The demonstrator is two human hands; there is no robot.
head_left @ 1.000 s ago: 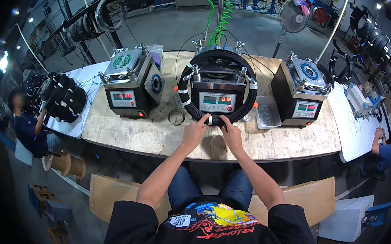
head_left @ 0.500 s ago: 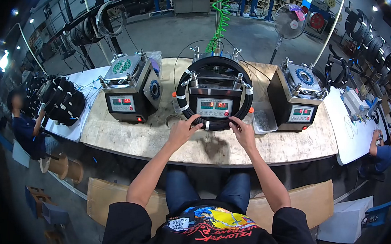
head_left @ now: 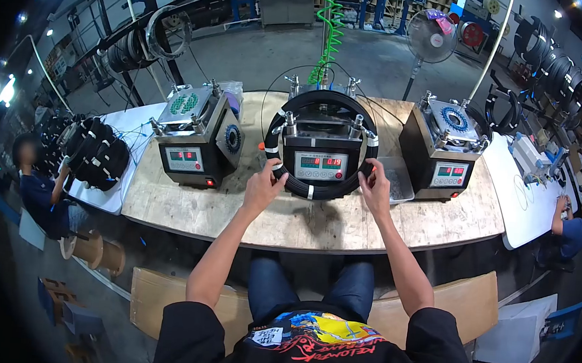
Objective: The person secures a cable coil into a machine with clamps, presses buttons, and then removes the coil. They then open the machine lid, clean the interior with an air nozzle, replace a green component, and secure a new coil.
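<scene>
A black cable coil [head_left: 274, 138], bound with white bands, stands upright in front of the middle machine [head_left: 320, 165], whose red digits show through the ring. My left hand [head_left: 264, 185] holds the coil's lower left side, with the fingers curled at its rim. On the opposite side, my right hand [head_left: 376, 186] grips the lower right of the ring between thumb and fingers. Behind the coil, metal clamp posts [head_left: 356, 125] rise at the machine's top.
Similar machines stand at the left [head_left: 189, 141] and right [head_left: 442, 155] on the wooden table [head_left: 287, 232]. A clear tray [head_left: 398, 180] sits behind my right hand. People work at the far left [head_left: 40, 191] and far right [head_left: 571, 231]. A fan [head_left: 432, 36] stands beyond.
Both hands have moved from the coil's bottom outward and up to its sides. The coil sits slightly lower in view. The middle display reads differently.
</scene>
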